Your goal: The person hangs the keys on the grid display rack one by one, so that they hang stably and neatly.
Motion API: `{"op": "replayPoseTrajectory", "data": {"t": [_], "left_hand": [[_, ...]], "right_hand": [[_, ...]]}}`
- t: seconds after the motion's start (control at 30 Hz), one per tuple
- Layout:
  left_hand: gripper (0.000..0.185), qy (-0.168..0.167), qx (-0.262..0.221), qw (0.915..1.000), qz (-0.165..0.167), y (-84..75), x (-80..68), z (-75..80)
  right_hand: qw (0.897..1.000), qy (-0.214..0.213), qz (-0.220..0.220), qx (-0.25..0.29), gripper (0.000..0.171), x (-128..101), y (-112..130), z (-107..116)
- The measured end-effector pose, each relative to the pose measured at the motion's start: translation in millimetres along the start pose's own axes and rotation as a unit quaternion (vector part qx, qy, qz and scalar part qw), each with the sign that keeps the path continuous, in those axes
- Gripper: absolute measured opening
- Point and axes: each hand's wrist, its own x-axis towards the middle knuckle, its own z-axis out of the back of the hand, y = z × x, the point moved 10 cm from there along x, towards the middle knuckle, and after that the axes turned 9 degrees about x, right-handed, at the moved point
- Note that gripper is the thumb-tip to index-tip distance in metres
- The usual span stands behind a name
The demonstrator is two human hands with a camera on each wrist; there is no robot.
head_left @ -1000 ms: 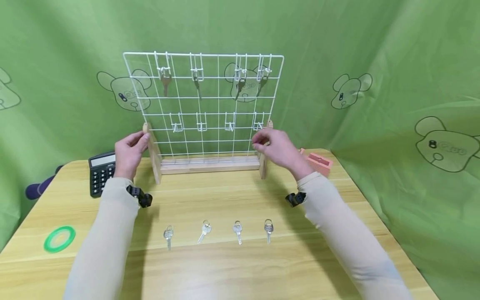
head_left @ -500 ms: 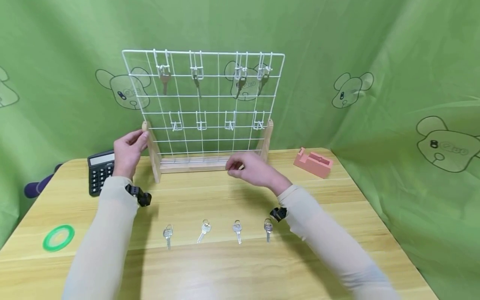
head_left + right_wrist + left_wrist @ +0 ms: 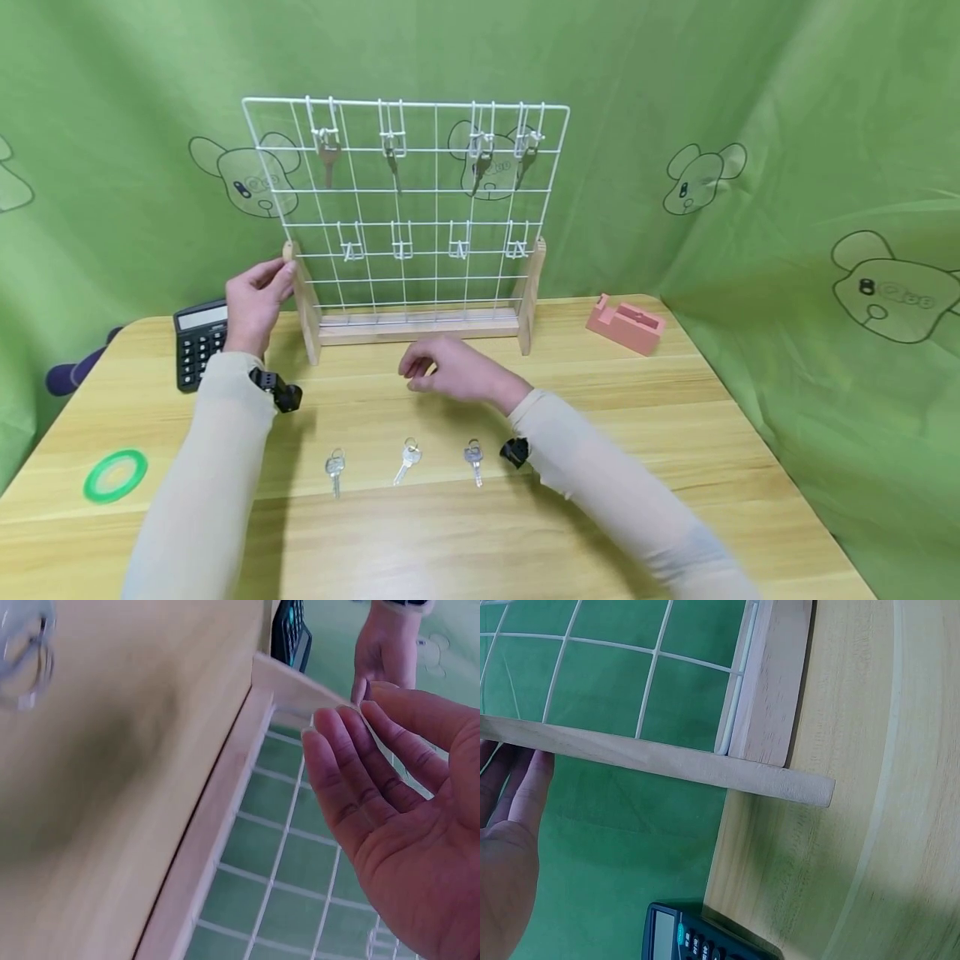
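Observation:
A white wire grid rack [image 3: 437,191] stands on wooden feet on the table. Its upper row of hooks carries several keys [image 3: 328,171]; the lower hooks [image 3: 459,249] hang bare. My left hand [image 3: 255,304] pinches the rack's left wooden upright [image 3: 667,766], fingers against it in the left wrist view. My right hand [image 3: 453,368] hovers in front of the rack's base, fingers loosely bent around nothing; the right wrist view shows the palm [image 3: 412,862] bare. Below it on the table lie keys with rings, among them a left key [image 3: 335,472], a middle key [image 3: 407,461] and another key [image 3: 474,462].
A black calculator [image 3: 201,346] lies beside my left hand, and a green tape roll [image 3: 115,476] at the table's left. A pink tape dispenser [image 3: 626,325] sits at the back right. Green cloth [image 3: 622,83] hangs behind the table [image 3: 660,442].
My right hand has moved left and down from the rack's lower right hook, toward the keys on the table. Its arm now covers the rightmost key. My left hand stays on the upright.

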Motion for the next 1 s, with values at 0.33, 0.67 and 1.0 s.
{"op": "replayPoseTrajectory", "data": {"t": [0.33,0.67,1.0], "left_hand": [[0.054,0.000,0.006,1.0000,0.003,-0.3,-0.7,0.4],[0.053,0.003,0.008,1.0000,0.004,-1.3,0.1,1.0],[0.055,0.003,0.008,1.0000,0.004,-0.8,-0.5,0.7]], "right_hand": [[0.999,0.047,0.012,0.005,0.020,10,8,-43],[0.996,0.087,0.024,-0.010,0.020,21,20,-84],[0.992,0.112,0.003,-0.055,0.022,32,17,-109]]}}
